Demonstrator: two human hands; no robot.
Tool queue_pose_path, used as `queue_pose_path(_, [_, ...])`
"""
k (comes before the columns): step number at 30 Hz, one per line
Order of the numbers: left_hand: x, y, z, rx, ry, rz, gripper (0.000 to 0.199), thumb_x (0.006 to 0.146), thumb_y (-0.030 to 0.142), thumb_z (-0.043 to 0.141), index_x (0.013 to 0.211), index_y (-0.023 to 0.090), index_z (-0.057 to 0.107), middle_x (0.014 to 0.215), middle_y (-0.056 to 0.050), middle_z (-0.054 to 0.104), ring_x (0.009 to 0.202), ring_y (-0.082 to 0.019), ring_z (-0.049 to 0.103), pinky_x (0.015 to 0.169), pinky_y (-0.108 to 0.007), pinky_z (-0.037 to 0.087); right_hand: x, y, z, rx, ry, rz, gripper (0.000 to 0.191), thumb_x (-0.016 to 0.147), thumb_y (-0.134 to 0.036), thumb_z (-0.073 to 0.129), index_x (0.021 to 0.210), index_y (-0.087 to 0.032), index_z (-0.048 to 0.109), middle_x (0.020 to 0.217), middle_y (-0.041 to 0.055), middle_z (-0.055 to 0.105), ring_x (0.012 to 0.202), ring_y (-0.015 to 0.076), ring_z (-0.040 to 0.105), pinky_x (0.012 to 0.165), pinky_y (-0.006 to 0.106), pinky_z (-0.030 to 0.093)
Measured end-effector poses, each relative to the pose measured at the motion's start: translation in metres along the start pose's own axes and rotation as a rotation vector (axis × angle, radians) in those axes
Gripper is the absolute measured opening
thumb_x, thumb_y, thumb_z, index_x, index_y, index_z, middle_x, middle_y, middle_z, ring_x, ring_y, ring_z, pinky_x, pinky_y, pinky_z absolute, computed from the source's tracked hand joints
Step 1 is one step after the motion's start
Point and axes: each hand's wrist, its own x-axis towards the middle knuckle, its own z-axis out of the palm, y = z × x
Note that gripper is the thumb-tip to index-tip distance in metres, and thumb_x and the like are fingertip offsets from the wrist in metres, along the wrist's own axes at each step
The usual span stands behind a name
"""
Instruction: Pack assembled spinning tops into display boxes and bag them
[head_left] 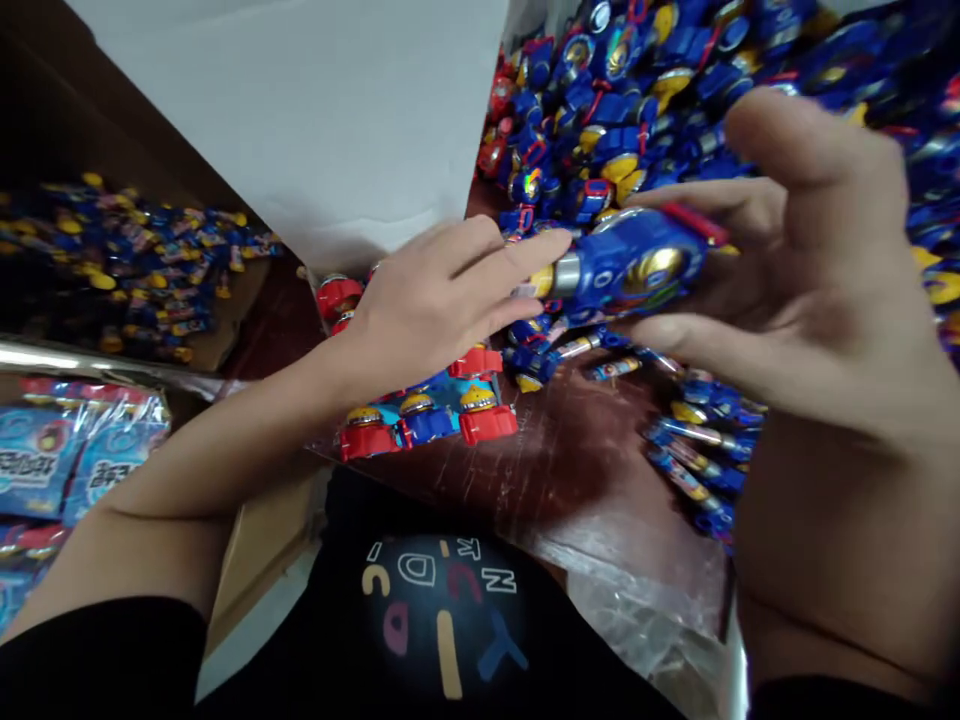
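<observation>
A blue plastic toy with a round gold disc, a red strip and a silver collar is held between both hands. My right hand grips its wide end between thumb and fingers; motion blurs this hand. At the toy's collar, my left hand pinches a narrow yellow part. Whether that part is a separate tube, I cannot tell. Under my left forearm and hand, a box of red and blue toys with yellow tops is partly hidden.
Blue toys are heaped at the back right. Small labelled tubes lie on the dark red table. A white cardboard flap rises behind my left hand. Left are a carton of small pieces and packed blue boxes.
</observation>
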Motion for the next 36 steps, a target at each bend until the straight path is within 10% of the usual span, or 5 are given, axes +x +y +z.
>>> queue_pose_path(7, [-0.049,-0.045,-0.016,0.020,0.181,-0.142,0.055,0.111,0.059,0.065,0.154,0.026,0.064,0.132,-0.010,0.076,0.126,-0.030,0.072,0.112,-0.048,0.058,0.027,0.007,0.036,-0.178,0.057,-0.074,0.064,0.097,-0.038,0.086,0.157,-0.047,0.066,0.152,0.0017,0.073,0.138,0.0318,0.073,0.122,0.056,0.061])
queue_pose_path(17, [-0.084,0.054,0.026,0.193,-0.099,-0.134,0.036,0.109,0.025,0.065,0.137,0.006,0.076,0.148,-0.020,0.073,0.129,-0.033,0.074,0.111,-0.047,0.061,0.043,0.005,0.077,-0.715,-0.421,-0.165,0.036,0.112,-0.038,0.057,0.145,-0.030,0.071,0.148,0.0077,0.075,0.103,0.0295,0.082,0.054,0.037,0.060])
queue_pose_path(27, [-0.083,0.073,0.042,0.186,-0.034,-0.133,0.031,0.110,0.026,0.062,0.126,0.009,0.082,0.131,-0.016,0.079,0.119,-0.029,0.076,0.126,-0.042,0.056,0.038,-0.016,0.074,-0.627,-0.427,-0.056,0.034,0.112,-0.031,0.052,0.134,-0.041,0.076,0.147,-0.0033,0.076,0.111,0.0278,0.078,0.065,0.042,0.057])
queue_pose_path(32, [-0.083,0.075,0.039,0.172,-0.110,-0.133,0.096,0.083,0.078,0.088,0.137,0.000,0.076,0.140,-0.022,0.076,0.124,-0.035,0.073,0.123,-0.047,0.057,0.037,-0.020,0.074,-0.692,-0.524,-0.259,0.033,0.109,-0.021,0.053,0.131,-0.027,0.077,0.141,0.0071,0.077,0.104,0.0292,0.079,0.063,0.041,0.053])
queue_pose_path(36, [-0.084,0.081,0.035,0.247,-0.173,-0.153,0.096,0.076,0.069,0.098,0.141,0.002,0.075,0.146,-0.019,0.074,0.128,-0.035,0.071,0.123,-0.046,0.055,0.044,-0.022,0.074,-0.761,-0.553,-0.400,0.031,0.110,-0.020,0.051,0.124,-0.022,0.078,0.136,0.0082,0.078,0.096,0.0271,0.078,0.059,0.040,0.050])
